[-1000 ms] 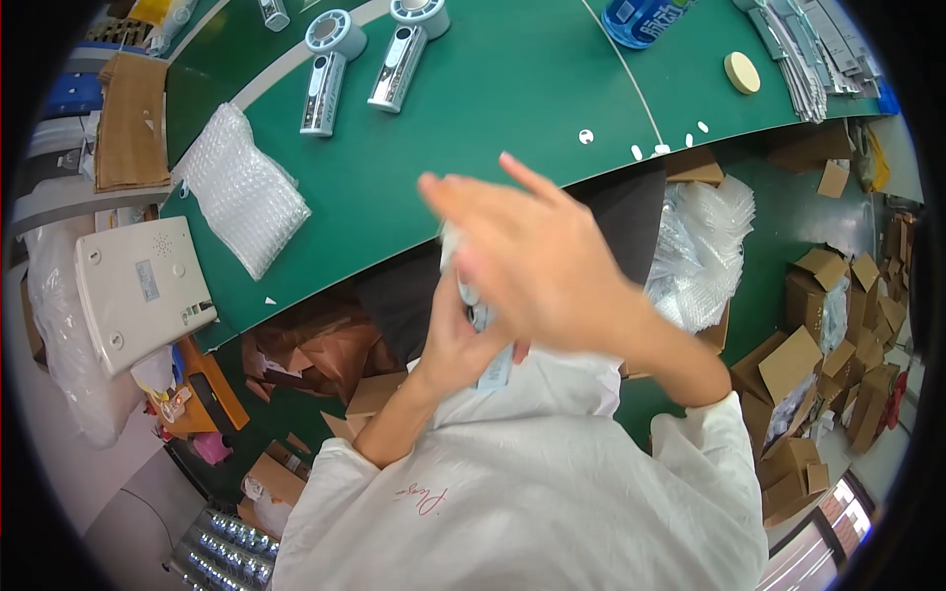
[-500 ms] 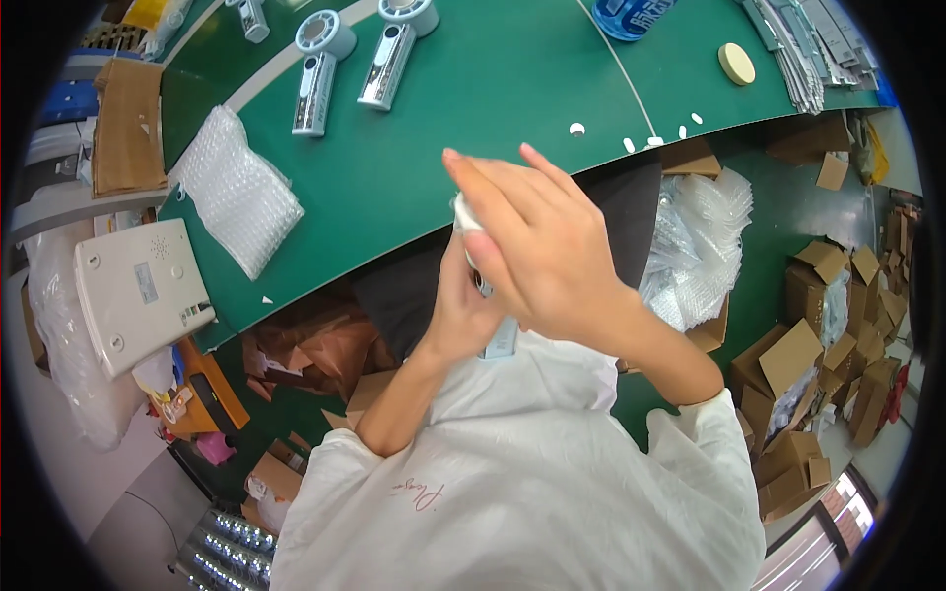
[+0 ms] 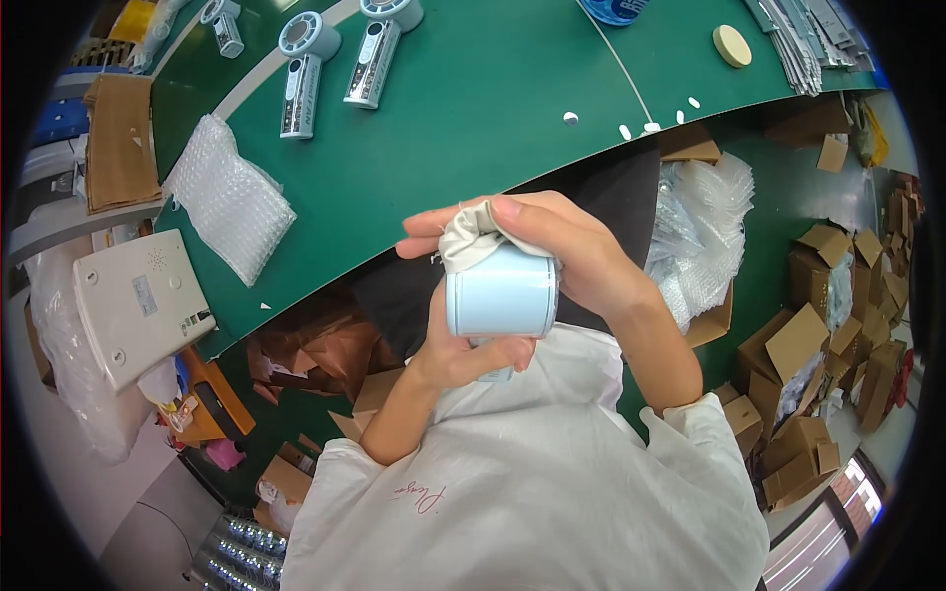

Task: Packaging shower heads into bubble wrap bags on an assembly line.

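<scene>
Light-blue handheld fan (image 3: 503,300) supported from below, with cloth (image 3: 469,242) applied at far side.
The fan is held before the torso, nearer than the worktop (image 3: 443,128); the left hand (image 3: 455,353) is clamped beneath its head, presumably to steady it against cloth pressure. The cloth is pinched by the right hand (image 3: 576,251). A smooth, rounded, glossy-edged casing is presented; the handle is mostly hidden.

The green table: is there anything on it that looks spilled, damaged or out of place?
Several small white pieces lie scattered by the near edge of the green table, toward the right, and one tiny white scrap lies near the bubble wrap. They look like stray litter. No spill shows.
</scene>
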A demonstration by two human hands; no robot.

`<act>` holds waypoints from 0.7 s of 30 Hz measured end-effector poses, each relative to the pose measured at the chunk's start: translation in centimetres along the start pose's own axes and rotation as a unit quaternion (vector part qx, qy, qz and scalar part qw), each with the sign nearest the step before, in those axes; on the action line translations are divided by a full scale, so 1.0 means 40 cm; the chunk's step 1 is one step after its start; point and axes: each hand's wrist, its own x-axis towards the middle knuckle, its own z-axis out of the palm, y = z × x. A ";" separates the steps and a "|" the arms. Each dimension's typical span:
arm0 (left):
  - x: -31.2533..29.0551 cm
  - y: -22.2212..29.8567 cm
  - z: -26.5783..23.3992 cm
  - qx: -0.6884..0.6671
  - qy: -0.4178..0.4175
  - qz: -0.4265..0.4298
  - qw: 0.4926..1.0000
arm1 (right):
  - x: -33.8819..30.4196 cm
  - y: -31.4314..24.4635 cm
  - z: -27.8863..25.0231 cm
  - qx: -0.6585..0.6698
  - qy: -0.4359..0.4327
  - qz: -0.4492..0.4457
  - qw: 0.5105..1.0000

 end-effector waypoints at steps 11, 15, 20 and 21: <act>-0.026 0.000 -0.004 0.031 0.021 -0.021 0.999 | -0.002 -0.006 0.029 0.051 0.019 -0.002 0.999; -0.025 0.010 0.001 0.037 0.028 -0.023 0.999 | 0.000 -0.014 0.028 0.060 0.031 0.002 0.998; -0.018 0.036 0.019 0.033 0.037 -0.024 0.998 | 0.004 -0.016 0.019 0.118 0.080 0.004 0.990; -0.016 0.041 0.023 0.031 0.041 -0.024 0.998 | 0.006 -0.014 0.017 0.144 0.100 0.002 0.985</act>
